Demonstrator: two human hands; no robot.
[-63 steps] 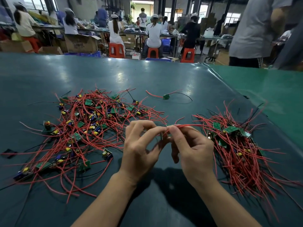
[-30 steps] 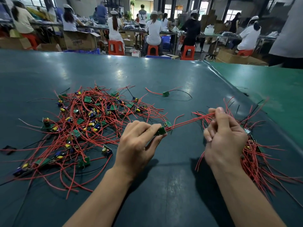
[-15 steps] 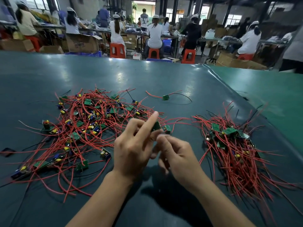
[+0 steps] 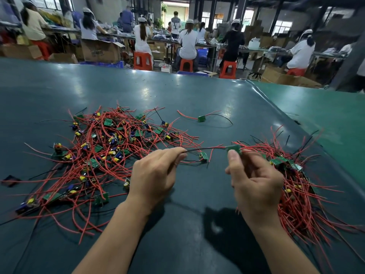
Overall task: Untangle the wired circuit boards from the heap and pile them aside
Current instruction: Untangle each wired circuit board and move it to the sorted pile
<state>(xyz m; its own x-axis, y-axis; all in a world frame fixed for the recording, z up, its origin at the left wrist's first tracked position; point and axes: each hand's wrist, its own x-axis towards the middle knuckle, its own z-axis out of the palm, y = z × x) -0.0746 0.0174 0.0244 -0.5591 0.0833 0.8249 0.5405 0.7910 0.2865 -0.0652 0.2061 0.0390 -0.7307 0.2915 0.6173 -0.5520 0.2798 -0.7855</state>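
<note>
Head view. Heap [image 4: 110, 153] of red-wired boards, left on green table [image 4: 197, 99]; sorted pile [image 4: 292, 186] right. Left hand [image 4: 154, 178] pinches black wire [image 4: 205, 149] at fingertips; right hand [image 4: 254, 184], fingers curled, pinches circuit board [image 4: 234, 148] at the wire's other end. Second small board [image 4: 203, 155] below, possibly snagged on it. Step: one unit drawn taut between the hands. Next: free it, lay it rightward onto pile.
</note>
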